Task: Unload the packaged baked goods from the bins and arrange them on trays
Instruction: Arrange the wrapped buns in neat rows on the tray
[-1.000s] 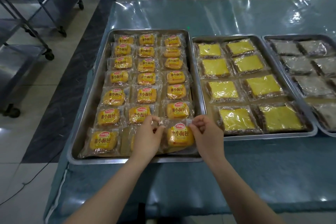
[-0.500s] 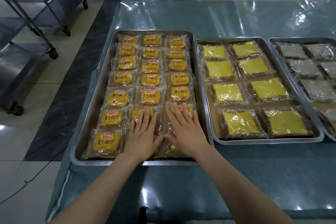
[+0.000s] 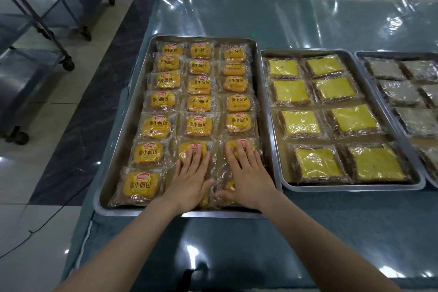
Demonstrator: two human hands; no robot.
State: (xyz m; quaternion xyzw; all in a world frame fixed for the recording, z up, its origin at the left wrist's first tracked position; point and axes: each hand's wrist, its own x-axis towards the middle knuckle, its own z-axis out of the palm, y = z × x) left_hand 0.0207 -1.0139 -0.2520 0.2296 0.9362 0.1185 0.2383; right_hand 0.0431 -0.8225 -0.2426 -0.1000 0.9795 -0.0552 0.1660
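Both hands down flat: left hand [image 3: 192, 176] and right hand [image 3: 248, 173] lie palm-down, fingers straight, pressing the nearest wrapped buns [image 3: 183, 147] in the left steel tray [image 3: 131, 116], gripping nothing. Forearms reach straight ahead. Yellow packs read 小面包 beneath a red logo [image 3: 143, 176], its lettering unreadable.

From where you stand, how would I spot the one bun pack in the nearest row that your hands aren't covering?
Take the leftmost tray, full of small orange bun packs. In its near left corner lies the pack. Unlike its row neighbours, it shows its whole label; the left hand and right hand lie flat over the others.
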